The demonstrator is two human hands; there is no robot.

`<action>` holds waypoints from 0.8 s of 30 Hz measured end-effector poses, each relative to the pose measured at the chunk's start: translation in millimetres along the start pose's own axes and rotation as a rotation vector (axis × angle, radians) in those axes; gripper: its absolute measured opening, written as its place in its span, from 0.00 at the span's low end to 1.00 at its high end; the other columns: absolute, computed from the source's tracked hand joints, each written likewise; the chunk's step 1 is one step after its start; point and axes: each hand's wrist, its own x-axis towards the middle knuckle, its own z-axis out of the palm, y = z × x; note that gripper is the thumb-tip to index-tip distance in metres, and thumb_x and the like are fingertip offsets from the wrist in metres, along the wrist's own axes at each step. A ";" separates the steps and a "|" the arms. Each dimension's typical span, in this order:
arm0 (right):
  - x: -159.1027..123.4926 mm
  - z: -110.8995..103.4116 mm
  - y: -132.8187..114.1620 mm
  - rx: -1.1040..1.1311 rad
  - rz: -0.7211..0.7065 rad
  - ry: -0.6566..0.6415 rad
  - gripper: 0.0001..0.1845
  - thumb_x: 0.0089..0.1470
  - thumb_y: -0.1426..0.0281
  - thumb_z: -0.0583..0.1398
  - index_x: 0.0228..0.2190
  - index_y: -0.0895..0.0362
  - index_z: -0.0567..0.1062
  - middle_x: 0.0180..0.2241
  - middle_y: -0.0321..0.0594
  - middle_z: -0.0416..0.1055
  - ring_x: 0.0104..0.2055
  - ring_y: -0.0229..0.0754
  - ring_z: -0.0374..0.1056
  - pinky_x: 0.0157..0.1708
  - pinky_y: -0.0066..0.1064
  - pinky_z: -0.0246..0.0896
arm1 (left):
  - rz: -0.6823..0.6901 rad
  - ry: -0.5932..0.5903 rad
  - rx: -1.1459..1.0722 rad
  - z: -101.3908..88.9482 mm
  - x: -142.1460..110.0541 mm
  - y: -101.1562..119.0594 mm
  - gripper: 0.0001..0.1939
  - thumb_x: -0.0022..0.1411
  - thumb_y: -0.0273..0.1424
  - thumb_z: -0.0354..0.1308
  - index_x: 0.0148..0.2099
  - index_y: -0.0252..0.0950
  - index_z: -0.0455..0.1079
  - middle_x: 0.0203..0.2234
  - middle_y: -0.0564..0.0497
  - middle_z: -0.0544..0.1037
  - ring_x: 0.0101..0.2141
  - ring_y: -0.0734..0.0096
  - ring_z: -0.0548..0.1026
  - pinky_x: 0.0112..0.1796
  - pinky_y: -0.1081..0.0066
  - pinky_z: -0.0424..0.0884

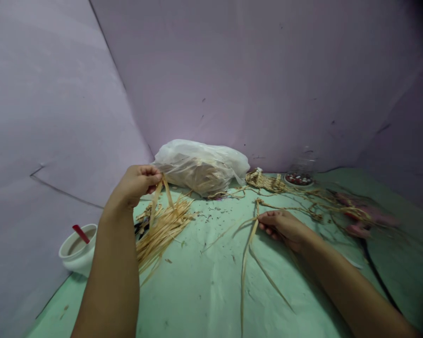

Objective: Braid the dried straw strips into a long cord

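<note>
My left hand (141,184) is closed in a pinch on a tan fibre strip (168,193) whose ends hang down. It is raised over a loose pile of dry straw-coloured strips (167,225). Further right, my right hand (282,227) pinches a braided cord (257,209) close to the green surface. From its fingers several loose strips (246,263) fan out toward me. The twisted cord (285,208) runs on to the right, behind that hand.
A white plastic bag (200,164) holding dry fibre lies against the back wall. At left stands a white pot (78,251) with a red stick (81,233). Coiled braid (268,182), a clear-topped container (299,177) and a blurred pink object (366,213) sit at the right.
</note>
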 end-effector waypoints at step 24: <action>-3.4 2.1 -5.8 0.214 -0.025 -0.110 0.05 0.33 0.79 0.53 0.14 0.61 0.65 0.08 0.34 0.63 0.11 0.32 0.58 0.14 0.22 0.57 | -0.326 -0.299 -0.276 228.3 -53.4 -16.8 0.01 0.39 0.23 0.52 0.19 0.32 0.63 0.07 0.57 0.62 0.10 0.82 0.58 0.14 0.80 0.54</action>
